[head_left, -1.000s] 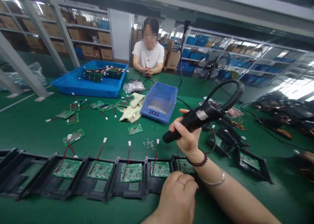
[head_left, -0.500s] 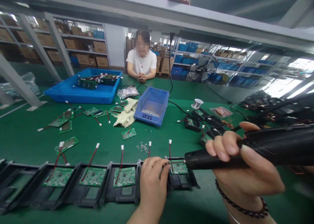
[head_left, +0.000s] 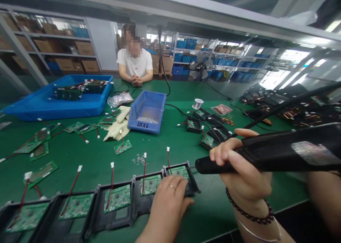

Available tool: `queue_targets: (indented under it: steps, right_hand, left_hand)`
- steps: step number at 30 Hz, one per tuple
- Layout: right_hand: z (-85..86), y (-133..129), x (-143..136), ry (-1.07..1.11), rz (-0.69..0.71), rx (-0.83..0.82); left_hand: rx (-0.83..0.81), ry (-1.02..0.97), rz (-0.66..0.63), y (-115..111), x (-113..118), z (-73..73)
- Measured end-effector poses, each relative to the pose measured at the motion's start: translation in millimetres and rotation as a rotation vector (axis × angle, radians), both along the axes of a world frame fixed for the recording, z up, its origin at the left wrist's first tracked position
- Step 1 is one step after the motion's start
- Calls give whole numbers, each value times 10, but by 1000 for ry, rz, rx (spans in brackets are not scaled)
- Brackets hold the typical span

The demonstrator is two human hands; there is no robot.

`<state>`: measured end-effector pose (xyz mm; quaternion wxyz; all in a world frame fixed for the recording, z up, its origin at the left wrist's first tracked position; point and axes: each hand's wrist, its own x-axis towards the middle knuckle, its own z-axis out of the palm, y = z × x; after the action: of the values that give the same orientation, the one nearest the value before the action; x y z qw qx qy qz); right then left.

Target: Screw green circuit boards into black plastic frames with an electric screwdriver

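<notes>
My right hand is wrapped round a black electric screwdriver, held nearly level with its bit pointing left. The bit's tip is by the right edge of the last black housing, which holds a green circuit board with a red and black lead. My left hand, a ring on one finger, lies over the lower part of that housing and its neighbour, fingers bent; what its fingertips grip, if anything, is hidden. More housings with boards run in a row to the left. Loose screws lie behind the row.
A blue screw bin stands mid-table beside a cream cloth. A large blue tray of boards is at back left. A person rests clasped hands on the far edge. Black housings and a solder spool lie at right.
The view has swung right, so the table's contents appear farther left. My left hand has shifted from between the last two housings onto the rightmost one, and the screwdriver bit is now at its right edge.
</notes>
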<state>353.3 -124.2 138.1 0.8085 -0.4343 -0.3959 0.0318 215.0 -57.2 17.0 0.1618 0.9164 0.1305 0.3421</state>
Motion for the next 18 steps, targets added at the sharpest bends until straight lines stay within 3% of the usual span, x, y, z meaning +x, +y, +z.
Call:
queue_targets:
  steps: [5, 10, 18]
  right_hand:
    - [-233, -3, 112, -95, -28, -112]
    - [-305, 24, 164, -85, -31, -101]
    - [-392, 75, 175, -146, -10, -180]
  left_hand:
    - [143, 215, -17, -127, 93, -170]
    - [127, 203, 26, -179, 109, -320]
    - [170, 247, -39, -122, 40, -223]
